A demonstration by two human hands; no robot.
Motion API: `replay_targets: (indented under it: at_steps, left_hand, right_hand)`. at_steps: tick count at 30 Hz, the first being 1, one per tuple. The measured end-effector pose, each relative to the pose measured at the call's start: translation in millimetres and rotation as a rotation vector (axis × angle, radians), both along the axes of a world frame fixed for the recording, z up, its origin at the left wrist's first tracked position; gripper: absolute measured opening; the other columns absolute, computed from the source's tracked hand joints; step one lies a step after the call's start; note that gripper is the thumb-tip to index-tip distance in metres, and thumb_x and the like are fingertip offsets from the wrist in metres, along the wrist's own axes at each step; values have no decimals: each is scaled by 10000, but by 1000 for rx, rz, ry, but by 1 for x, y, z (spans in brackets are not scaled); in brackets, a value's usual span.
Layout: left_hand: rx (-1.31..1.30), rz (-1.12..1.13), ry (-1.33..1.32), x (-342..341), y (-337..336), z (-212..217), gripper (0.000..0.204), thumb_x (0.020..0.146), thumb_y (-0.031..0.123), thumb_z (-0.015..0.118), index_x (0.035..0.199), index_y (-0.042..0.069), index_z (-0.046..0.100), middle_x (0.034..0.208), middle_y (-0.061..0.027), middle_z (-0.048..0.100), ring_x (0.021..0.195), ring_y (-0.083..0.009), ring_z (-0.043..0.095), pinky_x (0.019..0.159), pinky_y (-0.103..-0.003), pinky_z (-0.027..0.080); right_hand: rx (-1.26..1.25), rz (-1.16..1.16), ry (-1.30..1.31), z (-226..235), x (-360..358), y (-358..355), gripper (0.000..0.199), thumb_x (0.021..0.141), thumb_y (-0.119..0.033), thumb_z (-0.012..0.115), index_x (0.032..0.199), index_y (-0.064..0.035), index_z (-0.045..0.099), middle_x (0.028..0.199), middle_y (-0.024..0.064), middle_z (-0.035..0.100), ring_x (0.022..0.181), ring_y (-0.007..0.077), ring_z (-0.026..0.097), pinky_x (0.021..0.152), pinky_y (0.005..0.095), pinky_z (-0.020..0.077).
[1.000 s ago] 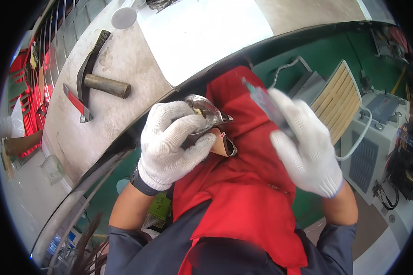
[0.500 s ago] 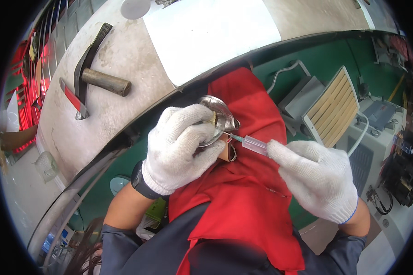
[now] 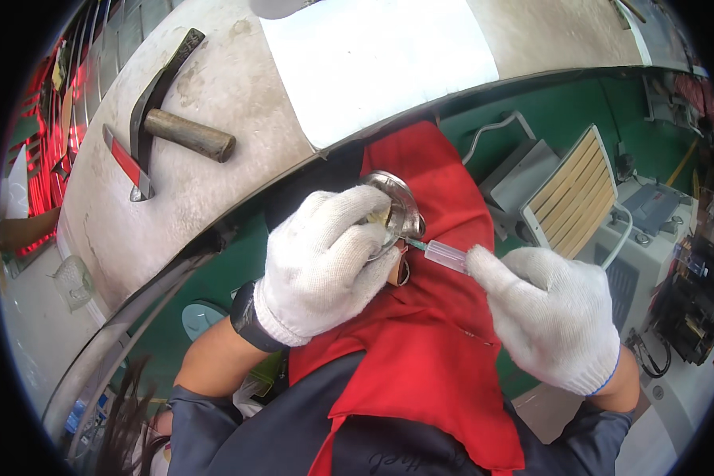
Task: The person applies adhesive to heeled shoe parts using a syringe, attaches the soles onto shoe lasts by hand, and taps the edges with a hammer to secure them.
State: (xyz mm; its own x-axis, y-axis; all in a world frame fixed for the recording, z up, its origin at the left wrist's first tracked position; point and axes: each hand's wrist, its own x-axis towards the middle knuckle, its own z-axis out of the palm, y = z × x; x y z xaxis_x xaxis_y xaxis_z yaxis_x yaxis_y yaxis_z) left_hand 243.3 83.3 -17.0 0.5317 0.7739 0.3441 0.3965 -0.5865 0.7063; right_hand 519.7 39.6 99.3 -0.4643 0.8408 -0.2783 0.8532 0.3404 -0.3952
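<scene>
Grasping a shiny, curved metal piece (image 3: pixel 405 205), the gloved left hand (image 3: pixel 325 258) has it at about 2 o'clock from its palm, fingers curled over the near side so that only the far side shows. The gloved right hand (image 3: pixel 551 313) is clenched on a clear syringe (image 3: pixel 446 255), which points from it toward 10 o'clock; the fingers hide the rear end.

The metal piece therefore lies between the two hands, in contact with the left and apart from the right, above the red apron (image 3: pixel 420 349). The syringe's teal tip ends at its lower rim, at about 4 o'clock on the piece; whether the tip touches the metal cannot be told. Just below, close to the left thumb, sits a small tan piece (image 3: pixel 400 271), partly hidden, and its hold is unclear.

A dark wristband (image 3: pixel 254 319) circles the left wrist. Between 10 and 11 o'clock from that hand, a wooden-handled hammer (image 3: pixel 189 135) rests on the worktable (image 3: pixel 238 87), with a red-and-silver knife (image 3: pixel 128 165) just beside it. Toward 12 o'clock lies a white sheet (image 3: pixel 377 63).
</scene>
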Motion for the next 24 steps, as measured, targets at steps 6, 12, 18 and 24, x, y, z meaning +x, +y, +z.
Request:
replay_targets:
  at_steps: [6,12,18,24]
  left_hand:
    - [5,-20,19,3,1,5,372,711,-22,951,978,48,701,1222,-170,767,890,-316,733,735,-399,591]
    - [10,-30,26,5,1,4,351,729,-15,940,965,39,686,1229,-185,764,914,-339,740,763,-414,598]
    - [-12,-38,60,5,2,9,335,738,-15,928,969,32,689,1231,-192,767,955,-361,752,801,-433,605]
    - [-10,-37,72,5,1,8,316,750,-14,916,971,33,695,1220,-190,771,961,-366,754,810,-439,606]
  right_hand:
    - [40,22,-2,1,0,-3,615,799,-129,848,1405,-97,750,903,48,666,670,261,708,552,422,566]
    - [29,13,-42,4,-5,-3,571,788,-114,840,1354,-76,773,883,48,661,670,260,710,544,424,565]
    - [56,19,-70,7,-8,-4,517,812,-120,820,1326,-69,787,857,45,652,664,246,710,519,411,557]
    - [92,44,-62,4,-10,-4,515,817,-124,818,1325,-46,782,856,47,651,630,237,699,520,395,556]
